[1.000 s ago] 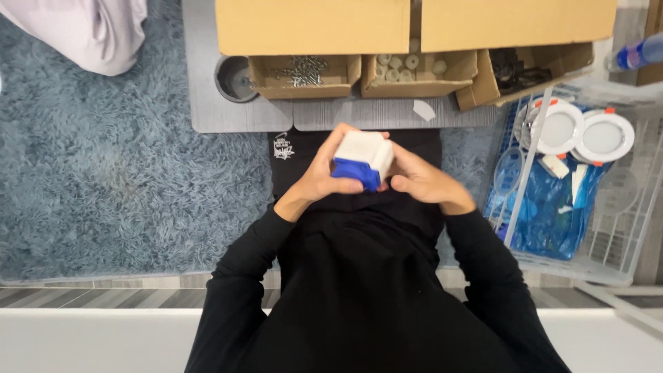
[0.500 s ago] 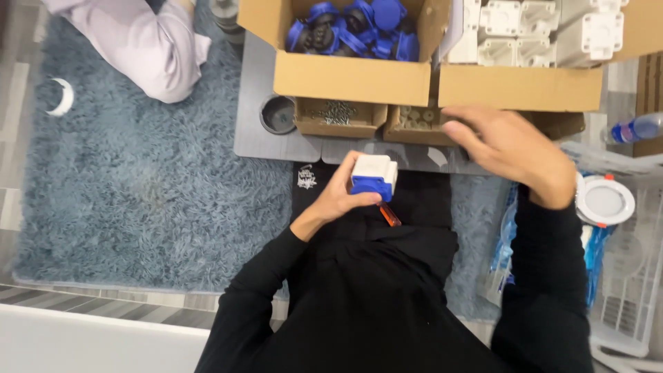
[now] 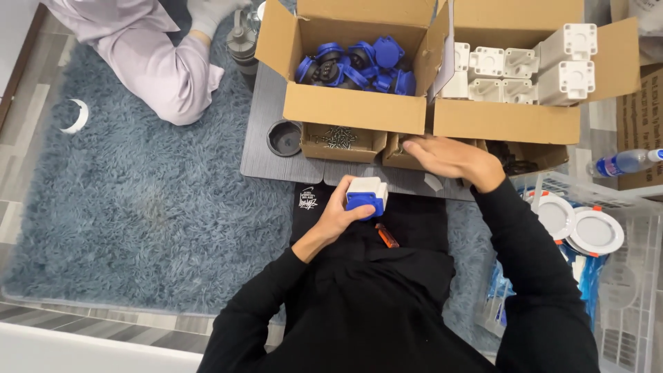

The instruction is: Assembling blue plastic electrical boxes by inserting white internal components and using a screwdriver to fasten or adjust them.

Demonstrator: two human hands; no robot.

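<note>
My left hand (image 3: 340,214) grips a white and blue socket box (image 3: 366,195) over my lap. My right hand (image 3: 447,156) reaches forward, fingers down in a small open cardboard box (image 3: 402,153) at the edge of the grey board (image 3: 266,155); whether it holds anything is hidden. An orange-handled screwdriver (image 3: 387,235) lies on my black lap just below the socket box.
A small box of screws (image 3: 338,140) and a dark round cup (image 3: 284,137) sit on the board. Behind stand large cartons of blue parts (image 3: 356,65) and white housings (image 3: 514,69). Another person (image 3: 148,52) kneels on the blue rug. A clear bin (image 3: 621,276) with round lights and a bottle (image 3: 625,163) are right.
My right hand left the socket box and reached forward into the small cardboard box. The left hand keeps the socket box. The view tilted up, showing the large cartons.
</note>
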